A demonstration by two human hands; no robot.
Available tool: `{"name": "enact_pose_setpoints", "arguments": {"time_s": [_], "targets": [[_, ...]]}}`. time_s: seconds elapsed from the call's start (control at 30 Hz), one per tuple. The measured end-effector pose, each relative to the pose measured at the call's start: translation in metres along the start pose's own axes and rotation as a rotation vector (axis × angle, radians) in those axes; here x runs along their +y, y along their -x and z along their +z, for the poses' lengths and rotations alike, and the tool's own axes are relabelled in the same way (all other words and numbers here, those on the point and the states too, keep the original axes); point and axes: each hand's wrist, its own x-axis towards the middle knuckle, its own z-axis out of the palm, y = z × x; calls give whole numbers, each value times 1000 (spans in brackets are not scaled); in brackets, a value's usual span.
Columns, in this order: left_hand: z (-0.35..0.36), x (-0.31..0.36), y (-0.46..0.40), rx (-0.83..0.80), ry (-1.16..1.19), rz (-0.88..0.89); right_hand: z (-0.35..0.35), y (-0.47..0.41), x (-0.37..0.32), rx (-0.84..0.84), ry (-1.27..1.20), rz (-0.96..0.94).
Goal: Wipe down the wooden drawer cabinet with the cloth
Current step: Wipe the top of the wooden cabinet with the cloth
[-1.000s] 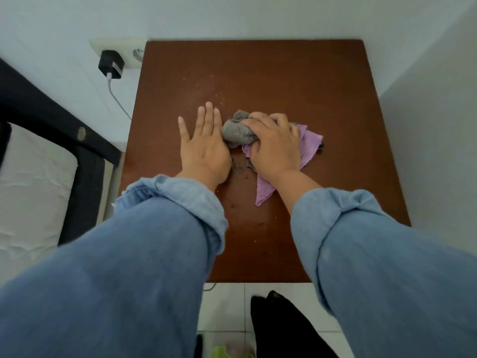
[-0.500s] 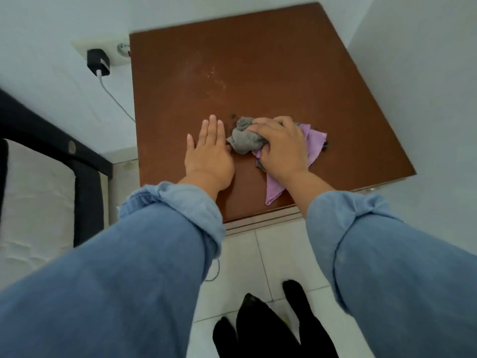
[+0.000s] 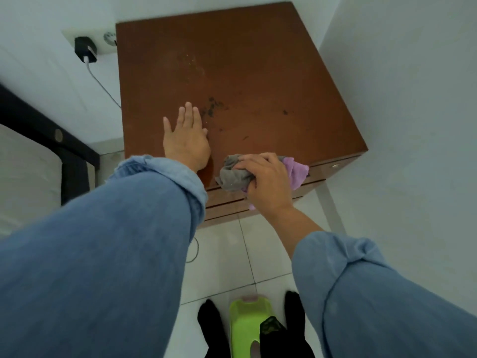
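bedroom: bed (image 3: 38, 161) beside cabinet (image 3: 232, 81)

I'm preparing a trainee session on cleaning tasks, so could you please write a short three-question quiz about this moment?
1. True or false: the left hand lies flat and open on the cabinet top.
2. Where is the cloth? A) at the cabinet's back edge B) at its front edge, bunched in the right hand C) on the floor
3. Fill in: dark dirt specks lie just ____ the left hand's fingertips.

Key:
1. True
2. B
3. Beyond, toward the wall
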Motion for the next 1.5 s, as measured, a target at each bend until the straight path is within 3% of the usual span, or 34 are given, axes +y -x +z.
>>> {"name": "enact_pose_setpoints", "arguments": {"time_s": [0.3,0.47,0.83,0.97,1.17,1.33,1.4,1.5], "targets": [[9,-43,36,22,42,-120,-17,-16,-33,-236,-10,186],[-9,-67,6,105,85,-98,1,-80,-40,-226,-121,274],[-3,-98,-96,169,174,-63,53,-243,-35,-98,-135,209],[8,-101,-108,294,168,-44,73,-299,-26,-81,-79,160],[5,-98,-107,275,185,-57,97,-386,-15,-44,-18,214],[2,-99,-107,264,205,-55,133,-432,3,-148,-56,237],[2,-98,-109,262,201,-62,144,-430,7,-235,34,201],[1,-99,-113,256,193,-58,147,-425,9,-185,203,102]]}}
